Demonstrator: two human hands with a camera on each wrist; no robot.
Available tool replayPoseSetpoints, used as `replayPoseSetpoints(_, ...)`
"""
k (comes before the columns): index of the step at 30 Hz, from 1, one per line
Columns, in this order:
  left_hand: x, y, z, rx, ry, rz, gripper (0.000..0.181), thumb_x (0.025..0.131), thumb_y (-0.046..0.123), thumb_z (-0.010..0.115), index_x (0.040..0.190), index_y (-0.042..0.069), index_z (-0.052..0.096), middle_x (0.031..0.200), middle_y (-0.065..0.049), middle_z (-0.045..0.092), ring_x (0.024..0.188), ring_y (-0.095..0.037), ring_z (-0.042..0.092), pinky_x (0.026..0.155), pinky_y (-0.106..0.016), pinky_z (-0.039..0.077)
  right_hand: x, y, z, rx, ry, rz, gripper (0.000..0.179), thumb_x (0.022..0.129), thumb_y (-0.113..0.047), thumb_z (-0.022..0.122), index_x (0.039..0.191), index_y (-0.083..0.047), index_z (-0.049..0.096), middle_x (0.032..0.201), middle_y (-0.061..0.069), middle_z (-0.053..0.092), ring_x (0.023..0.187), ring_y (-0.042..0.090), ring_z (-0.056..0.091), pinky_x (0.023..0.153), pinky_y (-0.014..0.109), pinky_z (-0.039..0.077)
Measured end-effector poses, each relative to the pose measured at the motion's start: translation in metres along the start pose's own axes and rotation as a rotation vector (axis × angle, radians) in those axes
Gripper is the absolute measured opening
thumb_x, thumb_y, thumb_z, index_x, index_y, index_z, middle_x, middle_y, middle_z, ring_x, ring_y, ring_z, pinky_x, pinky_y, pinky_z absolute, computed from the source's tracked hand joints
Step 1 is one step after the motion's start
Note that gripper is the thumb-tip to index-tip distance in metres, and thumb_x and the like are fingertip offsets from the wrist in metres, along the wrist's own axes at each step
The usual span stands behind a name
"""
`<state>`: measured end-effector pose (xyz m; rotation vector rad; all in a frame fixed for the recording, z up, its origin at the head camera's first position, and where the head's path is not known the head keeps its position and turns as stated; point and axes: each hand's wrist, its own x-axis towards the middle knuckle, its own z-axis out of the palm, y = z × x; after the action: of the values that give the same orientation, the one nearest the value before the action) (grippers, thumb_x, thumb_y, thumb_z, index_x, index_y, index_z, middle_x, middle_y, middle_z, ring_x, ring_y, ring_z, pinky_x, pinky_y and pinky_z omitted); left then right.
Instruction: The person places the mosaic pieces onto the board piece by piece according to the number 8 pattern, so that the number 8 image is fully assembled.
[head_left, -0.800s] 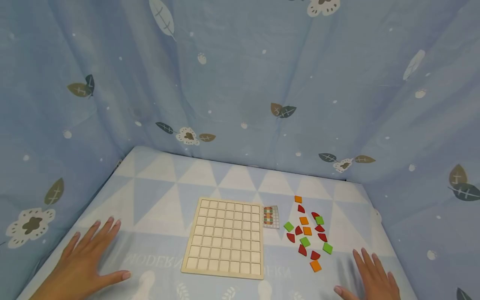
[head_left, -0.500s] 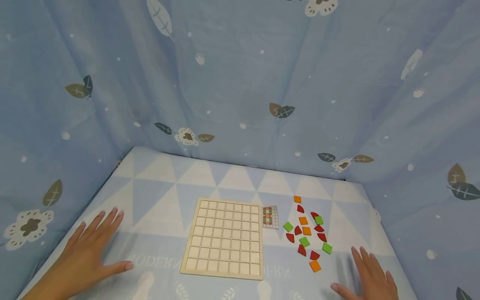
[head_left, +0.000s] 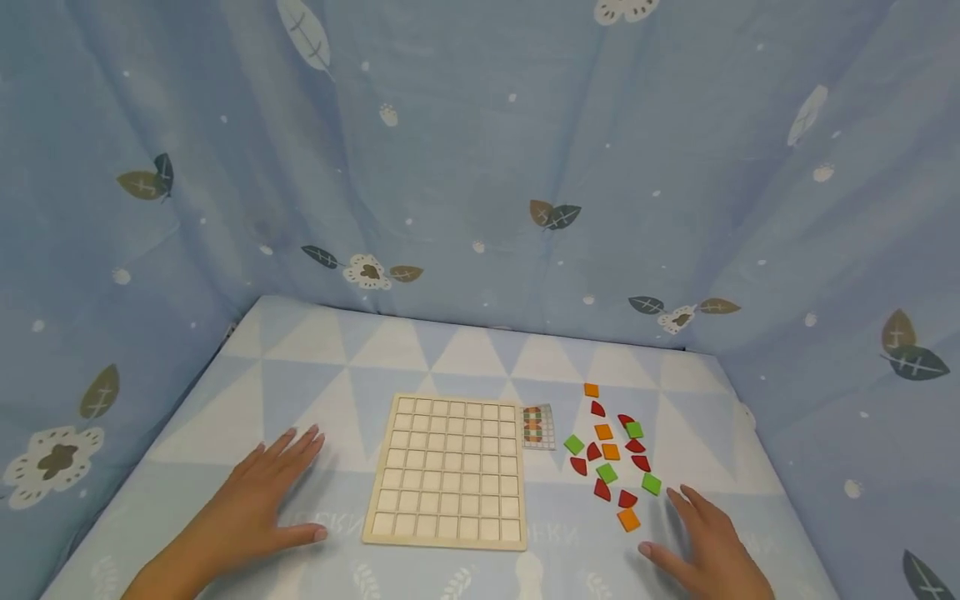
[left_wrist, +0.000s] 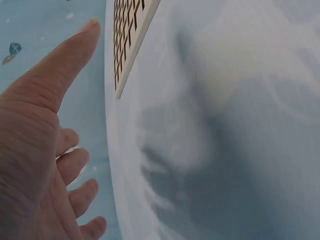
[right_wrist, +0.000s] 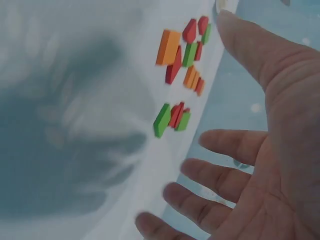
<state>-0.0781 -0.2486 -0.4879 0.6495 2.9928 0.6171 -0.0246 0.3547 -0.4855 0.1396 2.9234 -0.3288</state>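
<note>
A square wooden grid board (head_left: 448,472) lies on the table in the head view. My left hand (head_left: 258,508) is held left of it, fingers extended and thumb pointing at the board, holding nothing. Right of the board are scattered flat pieces: orange squares such as this orange tile (head_left: 628,520), green squares like this green tile (head_left: 651,483), and red quarter-circle pieces (head_left: 602,490). My right hand (head_left: 705,542) is nearest the front pieces, thumb and fingers spread apart with nothing between them. In the right wrist view its palm (right_wrist: 280,200) faces the pieces.
A small pattern card (head_left: 537,427) with a printed coloured grid lies against the board's right edge. The table's cloth (head_left: 315,400) has blue and white triangles. A blue patterned curtain (head_left: 450,167) encloses the back and sides.
My left hand has moved right, closer to the board. My right hand has shifted slightly left and up toward the coloured pieces. Board, card and pieces lie as before; the head view has shifted slightly.
</note>
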Motion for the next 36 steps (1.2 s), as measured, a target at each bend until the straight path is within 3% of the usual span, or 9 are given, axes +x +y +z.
replayPoseSetpoints(3, 0.007, 0.008, 0.007, -0.019, 0.014, 0.055, 0.115, 0.076, 0.076, 0.076, 0.162, 0.01, 0.039, 0.167, -0.008, 0.037, 0.152, -0.039, 0.032, 0.128, -0.037, 0.007, 0.004, -0.003, 0.0, 0.024, -0.023, -0.035, 0.099, 0.078, -0.066, 0.082, 0.138, 0.01, 0.058, 0.135, 0.031, 0.055, 0.117, 0.046, 0.055, 0.096, 0.066, 0.051)
replayPoseSetpoints(6, 0.013, 0.014, 0.011, -0.035, 0.014, 0.093, 0.116, 0.075, 0.075, 0.077, 0.162, 0.009, 0.038, 0.167, -0.008, 0.038, 0.151, -0.038, 0.034, 0.12, -0.015, -0.005, 0.01, -0.008, 0.0, 0.02, -0.071, -0.007, 0.092, 0.078, -0.064, 0.083, 0.134, 0.007, 0.063, 0.128, 0.023, 0.06, 0.109, 0.037, 0.059, 0.094, 0.062, 0.054)
replayPoseSetpoints(9, 0.017, 0.018, 0.013, -0.046, 0.005, 0.106, 0.117, 0.075, 0.075, 0.078, 0.163, 0.008, 0.037, 0.167, -0.008, 0.037, 0.152, -0.038, 0.034, 0.116, -0.009, -0.008, 0.015, -0.013, 0.0, 0.002, -0.132, 0.04, 0.089, 0.077, -0.063, 0.084, 0.13, 0.006, 0.065, 0.121, 0.02, 0.063, 0.103, 0.033, 0.06, 0.093, 0.061, 0.055)
replayPoseSetpoints(11, 0.019, 0.019, 0.015, -0.05, -0.007, 0.097, 0.119, 0.073, 0.077, 0.078, 0.163, 0.009, 0.037, 0.168, -0.006, 0.036, 0.152, -0.036, 0.034, 0.12, -0.014, -0.003, 0.017, -0.015, -0.001, -0.005, -0.16, 0.065, 0.086, 0.077, -0.061, 0.085, 0.127, 0.006, 0.067, 0.118, 0.018, 0.064, 0.101, 0.032, 0.06, 0.093, 0.06, 0.055)
replayPoseSetpoints(14, 0.022, 0.021, 0.02, -0.059, -0.026, 0.099, 0.123, 0.071, 0.08, 0.076, 0.163, 0.009, 0.036, 0.168, -0.007, 0.036, 0.152, -0.036, 0.034, 0.127, -0.038, 0.015, 0.02, -0.017, 0.0, -0.007, -0.166, 0.074, 0.076, 0.078, -0.057, 0.086, 0.12, 0.005, 0.07, 0.109, 0.013, 0.064, 0.095, 0.029, 0.06, 0.093, 0.058, 0.056)
replayPoseSetpoints(17, 0.025, 0.023, 0.026, -0.077, -0.069, 0.09, 0.127, 0.068, 0.082, 0.076, 0.164, 0.008, 0.034, 0.168, -0.008, 0.035, 0.153, -0.037, 0.033, 0.118, -0.06, 0.031, 0.023, -0.021, 0.002, 0.004, -0.142, 0.067, 0.063, 0.079, -0.05, 0.087, 0.111, 0.002, 0.072, 0.099, 0.008, 0.061, 0.087, 0.025, 0.057, 0.089, 0.054, 0.058)
replayPoseSetpoints(18, 0.026, 0.024, 0.028, -0.085, -0.086, 0.089, 0.129, 0.068, 0.082, 0.076, 0.164, 0.007, 0.033, 0.168, -0.009, 0.035, 0.153, -0.039, 0.033, 0.117, -0.064, 0.031, 0.024, -0.022, 0.002, 0.008, -0.133, 0.064, 0.059, 0.08, -0.048, 0.087, 0.108, 0.001, 0.072, 0.096, 0.007, 0.06, 0.085, 0.024, 0.056, 0.088, 0.052, 0.058)
replayPoseSetpoints(25, 0.03, 0.026, 0.035, -0.098, -0.155, 0.115, 0.133, 0.065, 0.082, 0.077, 0.165, 0.007, 0.031, 0.17, -0.01, 0.03, 0.155, -0.039, 0.027, 0.118, -0.068, 0.024, 0.031, -0.026, 0.006, 0.048, -0.116, 0.066, 0.047, 0.082, -0.039, 0.089, 0.098, -0.001, 0.066, 0.084, 0.005, 0.05, 0.077, 0.021, 0.05, 0.071, 0.037, 0.05)
replayPoseSetpoints(36, 0.035, 0.027, 0.04, -0.065, -0.177, 0.121, 0.133, 0.065, 0.084, 0.075, 0.166, 0.011, 0.029, 0.172, -0.006, 0.027, 0.157, -0.037, 0.023, 0.121, -0.064, 0.019, 0.041, -0.032, 0.005, 0.185, -0.184, 0.186, 0.028, 0.087, -0.018, 0.087, 0.096, -0.002, 0.065, 0.078, 0.005, 0.053, 0.074, 0.019, 0.052, 0.066, 0.031, 0.05)
